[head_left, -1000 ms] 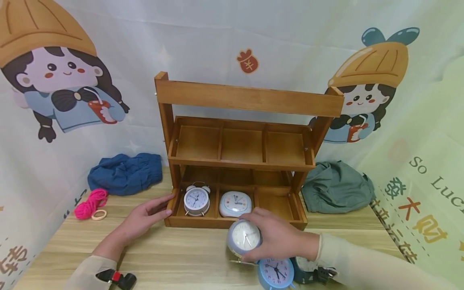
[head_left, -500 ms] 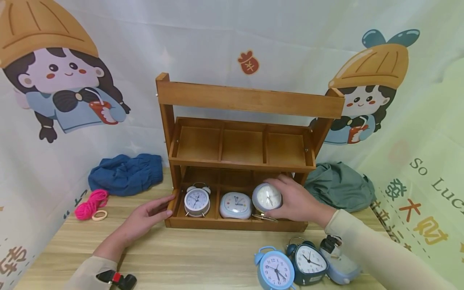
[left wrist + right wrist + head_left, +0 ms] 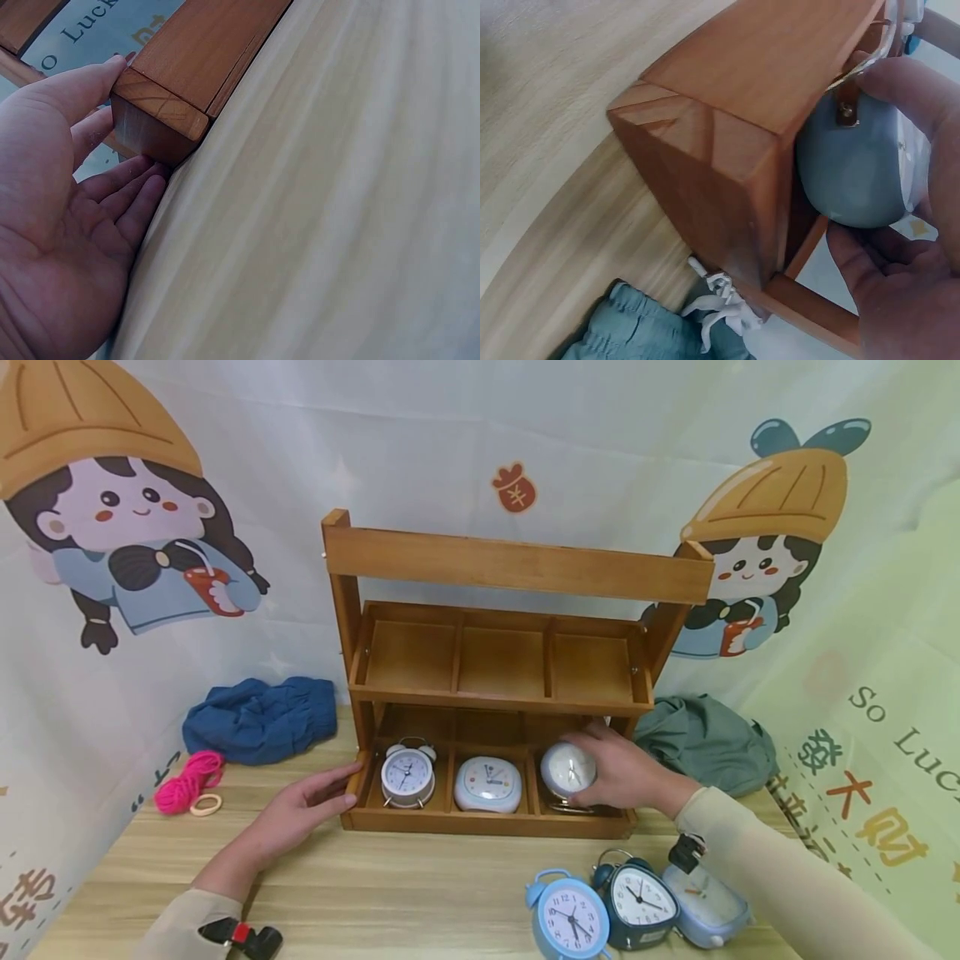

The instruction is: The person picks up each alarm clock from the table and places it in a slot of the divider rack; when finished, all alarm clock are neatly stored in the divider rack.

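In the head view my right hand (image 3: 628, 768) holds a round grey-blue alarm clock (image 3: 567, 768) between thumb and fingers, in the lower right compartment of the wooden two-tier shelf (image 3: 517, 564). Up close in the right wrist view, the thumb lies on the clock (image 3: 855, 169) near its metal stand, with fingers at the opposite side. My left hand (image 3: 300, 806) touches the shelf's lower left side, thumb at the front corner, fingers fairly straight. A white twin-bell alarm clock (image 3: 407, 772) occupies the lower left compartment, and a white rounded-square clock (image 3: 487, 783) the lower middle one.
On the table's front right stand a light-blue alarm clock (image 3: 572, 914), a dark-blue one (image 3: 637, 902) and a pale-blue one (image 3: 705, 906). Blue cloth (image 3: 258, 720), pink yarn (image 3: 187, 783) and a wooden ring (image 3: 206, 805) lie left; green cloth (image 3: 705, 743) lies right.
My right hand has carried the round clock from in front of the shelf up and right, into the lower right compartment. The left hand stays at the shelf's side.
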`<control>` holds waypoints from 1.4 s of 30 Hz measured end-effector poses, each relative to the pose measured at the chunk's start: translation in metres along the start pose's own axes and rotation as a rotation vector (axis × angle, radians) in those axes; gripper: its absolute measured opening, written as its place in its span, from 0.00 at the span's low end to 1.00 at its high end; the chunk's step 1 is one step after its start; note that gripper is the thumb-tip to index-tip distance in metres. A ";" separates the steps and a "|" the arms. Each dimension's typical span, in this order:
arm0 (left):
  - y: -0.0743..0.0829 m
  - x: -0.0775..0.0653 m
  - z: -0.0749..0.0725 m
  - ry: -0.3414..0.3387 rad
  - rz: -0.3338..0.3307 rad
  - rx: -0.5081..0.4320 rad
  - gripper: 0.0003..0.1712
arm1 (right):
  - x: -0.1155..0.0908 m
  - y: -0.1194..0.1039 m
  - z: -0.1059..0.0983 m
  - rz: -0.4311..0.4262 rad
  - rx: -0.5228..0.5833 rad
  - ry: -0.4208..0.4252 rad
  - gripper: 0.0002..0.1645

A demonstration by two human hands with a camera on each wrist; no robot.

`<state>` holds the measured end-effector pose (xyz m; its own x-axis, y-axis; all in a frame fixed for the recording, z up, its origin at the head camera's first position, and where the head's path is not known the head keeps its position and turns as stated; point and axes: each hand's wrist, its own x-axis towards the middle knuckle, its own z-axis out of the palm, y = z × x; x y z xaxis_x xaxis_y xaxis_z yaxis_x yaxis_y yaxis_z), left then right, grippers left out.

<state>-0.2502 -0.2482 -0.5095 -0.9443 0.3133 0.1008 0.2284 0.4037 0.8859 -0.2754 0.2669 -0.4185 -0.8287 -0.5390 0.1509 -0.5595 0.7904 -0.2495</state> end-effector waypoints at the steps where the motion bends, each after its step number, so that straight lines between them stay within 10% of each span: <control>1: 0.000 0.000 0.000 -0.002 -0.003 0.001 0.35 | 0.000 0.001 0.001 0.003 0.000 -0.012 0.52; 42: 0.000 0.000 0.001 -0.008 0.007 -0.038 0.35 | 0.018 0.005 -0.007 0.136 0.081 -0.320 0.54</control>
<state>-0.2502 -0.2479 -0.5101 -0.9408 0.3230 0.1031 0.2253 0.3683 0.9020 -0.2931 0.2631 -0.4107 -0.8417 -0.5042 -0.1933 -0.4305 0.8427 -0.3234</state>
